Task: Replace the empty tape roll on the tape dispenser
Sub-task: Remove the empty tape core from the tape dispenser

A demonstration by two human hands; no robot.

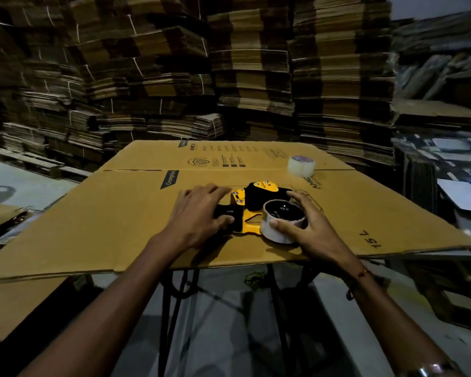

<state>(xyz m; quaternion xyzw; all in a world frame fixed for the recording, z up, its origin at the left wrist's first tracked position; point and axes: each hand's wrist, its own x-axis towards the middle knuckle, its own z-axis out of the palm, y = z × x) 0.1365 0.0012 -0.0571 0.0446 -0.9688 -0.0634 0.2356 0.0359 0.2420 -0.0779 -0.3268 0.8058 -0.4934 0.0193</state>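
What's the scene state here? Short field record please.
surface: flattened cardboard sheet
dispenser: yellow-black tape dispenser, lying on its side
left hand: grips the dispenser's handle
right hand: fingers curled round the empty tape roll, still on the hub
spare: fresh tape roll, far right of sheet, untouched
background: stacked flat cartons

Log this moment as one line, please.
left hand holds dispenser | right hand grips empty roll | new roll untouched

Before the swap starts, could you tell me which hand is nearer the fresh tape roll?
Right. The right hand grips the empty roll, below the fresh tape roll; the left hand holds the dispenser handle, farther left.
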